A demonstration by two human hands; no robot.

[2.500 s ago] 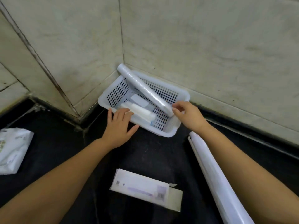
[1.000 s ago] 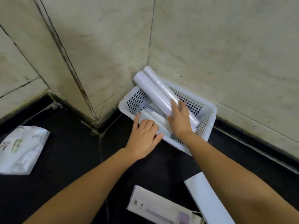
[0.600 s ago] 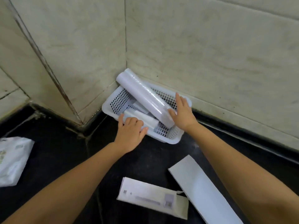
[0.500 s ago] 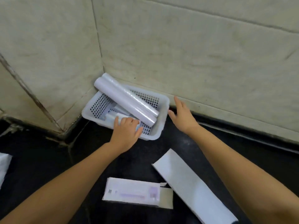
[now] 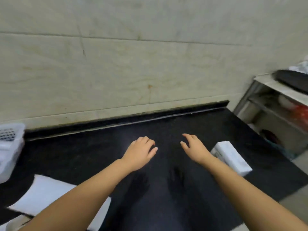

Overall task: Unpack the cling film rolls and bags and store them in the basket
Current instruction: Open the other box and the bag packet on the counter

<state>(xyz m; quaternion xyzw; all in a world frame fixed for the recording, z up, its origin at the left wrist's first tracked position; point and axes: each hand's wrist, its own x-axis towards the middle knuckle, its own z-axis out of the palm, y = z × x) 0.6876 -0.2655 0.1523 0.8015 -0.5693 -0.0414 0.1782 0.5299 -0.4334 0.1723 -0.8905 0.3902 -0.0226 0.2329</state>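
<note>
**Both hands empty over the counter, basket off at 9 o'clock**

Left hand (image 5: 139, 151) hovers palm down over the black counter (image 5: 93, 152), fingers loosely curled, holding nothing. Right hand (image 5: 194, 147) just beside it at 3 o'clock, fingers spread wide, thumb out, also empty. Bare counter between them; faint dark shadows of both hands fall on it nearer the person.

Basket (image 5: 10, 154): white, perforated, cut off by the frame's left edge, sitting on the counter against the wall (image 5: 133, 67). Well apart from both hands. Contents can't be made out from here, too little of it shows.

White pack (image 5: 230, 158) lies on the counter at 3 o'clock of the right hand, near the wrist, tilted, long axis running toward 5 o'clock. Right forearm covers its near-left corner. Print on it too blurred to read.

Flat white box (image 5: 45, 197) at 7 o'clock, lying flat; left forearm crosses over its near part.

At 2 o'clock, past the counter's end: metal shelf (image 5: 273, 97) with a dark tray (image 5: 293, 79) on top and something red (image 5: 300, 110) below, blurred.

Nothing stands between the hands and the pack. Whole frame has motion blur.
</note>
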